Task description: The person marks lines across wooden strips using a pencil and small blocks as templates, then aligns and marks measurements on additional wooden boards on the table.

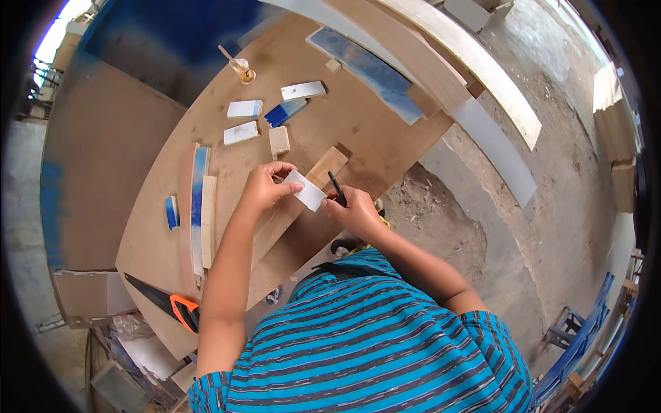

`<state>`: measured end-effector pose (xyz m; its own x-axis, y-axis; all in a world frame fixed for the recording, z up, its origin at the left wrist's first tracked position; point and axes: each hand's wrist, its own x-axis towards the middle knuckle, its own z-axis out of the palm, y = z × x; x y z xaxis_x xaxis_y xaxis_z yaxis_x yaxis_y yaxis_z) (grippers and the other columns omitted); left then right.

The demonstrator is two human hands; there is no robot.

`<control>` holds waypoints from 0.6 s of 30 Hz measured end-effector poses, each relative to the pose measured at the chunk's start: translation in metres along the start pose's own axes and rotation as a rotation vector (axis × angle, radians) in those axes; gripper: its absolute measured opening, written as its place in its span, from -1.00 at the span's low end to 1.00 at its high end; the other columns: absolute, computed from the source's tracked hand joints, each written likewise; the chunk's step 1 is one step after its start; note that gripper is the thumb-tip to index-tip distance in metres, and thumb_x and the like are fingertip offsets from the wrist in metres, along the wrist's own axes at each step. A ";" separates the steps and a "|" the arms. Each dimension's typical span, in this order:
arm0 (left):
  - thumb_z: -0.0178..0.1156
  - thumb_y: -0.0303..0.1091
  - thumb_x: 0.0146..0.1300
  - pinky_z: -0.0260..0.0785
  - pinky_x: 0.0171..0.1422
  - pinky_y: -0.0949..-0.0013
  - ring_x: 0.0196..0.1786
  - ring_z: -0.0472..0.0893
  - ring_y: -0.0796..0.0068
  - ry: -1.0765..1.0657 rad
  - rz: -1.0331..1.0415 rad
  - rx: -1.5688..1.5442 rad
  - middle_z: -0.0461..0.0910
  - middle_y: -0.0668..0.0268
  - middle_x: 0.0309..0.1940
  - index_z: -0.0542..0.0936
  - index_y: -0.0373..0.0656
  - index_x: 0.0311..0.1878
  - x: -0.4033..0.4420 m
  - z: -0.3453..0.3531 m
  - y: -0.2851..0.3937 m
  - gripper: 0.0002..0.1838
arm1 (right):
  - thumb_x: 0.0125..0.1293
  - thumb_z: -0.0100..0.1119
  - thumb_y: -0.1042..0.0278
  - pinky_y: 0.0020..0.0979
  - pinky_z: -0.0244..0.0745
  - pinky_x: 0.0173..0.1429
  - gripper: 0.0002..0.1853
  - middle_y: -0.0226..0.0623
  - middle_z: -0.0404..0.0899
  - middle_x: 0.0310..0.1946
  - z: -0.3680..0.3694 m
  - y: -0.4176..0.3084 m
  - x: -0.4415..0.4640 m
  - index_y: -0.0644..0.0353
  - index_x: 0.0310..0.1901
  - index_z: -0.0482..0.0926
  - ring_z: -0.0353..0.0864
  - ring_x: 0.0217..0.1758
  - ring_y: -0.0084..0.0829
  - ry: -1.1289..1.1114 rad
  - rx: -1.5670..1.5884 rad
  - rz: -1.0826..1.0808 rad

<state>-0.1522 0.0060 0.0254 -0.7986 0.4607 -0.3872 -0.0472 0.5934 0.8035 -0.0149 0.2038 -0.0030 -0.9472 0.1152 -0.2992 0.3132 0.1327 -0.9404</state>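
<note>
My left hand (265, 186) pinches a small white rectangular piece (307, 191) between thumb and fingers, above the wooden table. In my right hand (355, 211) is a slim black pen (336, 184), pointing up and away, and its fingertips meet the right corner of the white piece. Below both hands lies a plank (327, 168) of bare wood, partly hidden by them. Just beyond my left hand sits a small bare wood block (279, 141). Farther off are white blocks (241, 133) and a blue-painted block (284, 112).
A handsaw (180, 311) with an orange and black handle lies at the table's near left corner. Long strips (200, 199) and a small blue block (171, 212) are on the left. A cup with a brush (244, 71) stands farther back. Long curved boards (441, 76) extend at upper right.
</note>
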 end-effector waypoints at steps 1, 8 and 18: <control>0.61 -0.32 -0.05 0.50 -0.11 0.45 -0.29 0.62 0.61 0.003 -0.004 -0.019 0.73 0.33 -0.29 0.71 -0.25 -0.01 0.001 0.001 -0.002 -0.51 | 0.29 0.32 0.17 -0.28 0.45 -0.32 -0.70 -0.15 0.61 -0.55 -0.001 -0.001 0.000 0.29 -0.19 0.68 0.59 -0.50 -0.34 -0.013 0.018 0.013; 0.61 -0.33 -0.05 0.51 -0.10 0.44 -0.28 0.63 0.59 -0.010 -0.014 -0.023 0.74 0.31 -0.30 0.71 -0.27 -0.02 0.004 0.001 0.002 -0.50 | 0.25 0.33 0.11 -0.22 0.47 -0.29 -0.65 -0.06 0.61 -0.53 -0.004 0.001 0.001 0.28 -0.17 0.69 0.62 -0.46 -0.24 -0.041 -0.008 0.033; 0.58 -0.31 -0.02 0.50 -0.11 0.44 -0.27 0.61 0.59 -0.035 -0.014 0.088 0.72 0.32 -0.25 0.68 -0.24 0.02 0.004 -0.001 0.007 -0.49 | 0.30 0.31 0.14 -0.33 0.48 -0.29 -0.66 -0.21 0.64 -0.53 -0.005 -0.001 0.001 0.32 -0.16 0.66 0.61 -0.46 -0.42 -0.057 0.005 0.050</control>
<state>-0.1560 0.0113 0.0297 -0.7768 0.4735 -0.4152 -0.0046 0.6551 0.7555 -0.0160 0.2088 -0.0012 -0.9327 0.0650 -0.3547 0.3603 0.1233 -0.9247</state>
